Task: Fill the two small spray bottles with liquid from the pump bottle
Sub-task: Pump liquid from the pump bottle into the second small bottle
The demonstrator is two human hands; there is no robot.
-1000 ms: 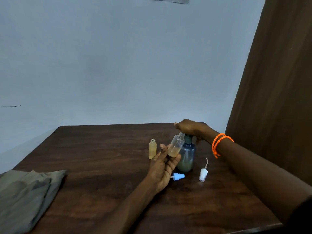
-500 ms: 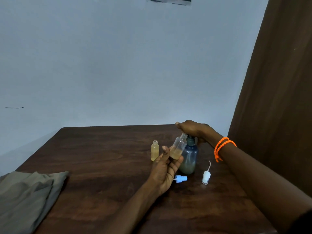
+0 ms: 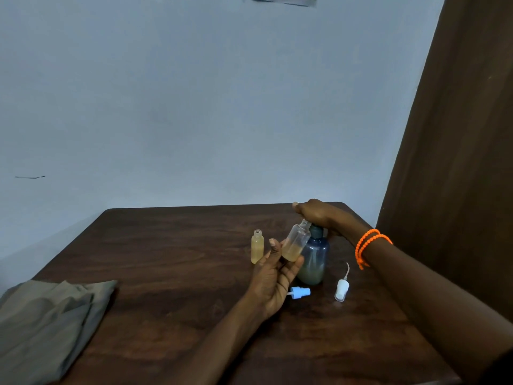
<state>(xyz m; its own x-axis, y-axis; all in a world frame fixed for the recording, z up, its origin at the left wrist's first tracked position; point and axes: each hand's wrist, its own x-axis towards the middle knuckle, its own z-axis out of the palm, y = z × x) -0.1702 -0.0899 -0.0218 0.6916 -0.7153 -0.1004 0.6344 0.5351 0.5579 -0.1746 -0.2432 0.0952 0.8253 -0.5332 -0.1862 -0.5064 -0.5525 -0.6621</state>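
Holding tilted spray bottle point(image 3: 296, 244): left hand point(image 3: 273, 282) | right hand point(image 3: 315, 213) pressing pump bottle point(image 3: 313, 259)

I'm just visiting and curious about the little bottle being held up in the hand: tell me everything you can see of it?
The held spray bottle is small, clear and looks like plastic, with a narrow threaded neck and no cap. Yellowish liquid fills roughly its bottom third. It is tilted, neck up toward the right, tucked under the right hand at the pump bottle top. The left hand holds its lower end with its fingers and thumb, above the table.
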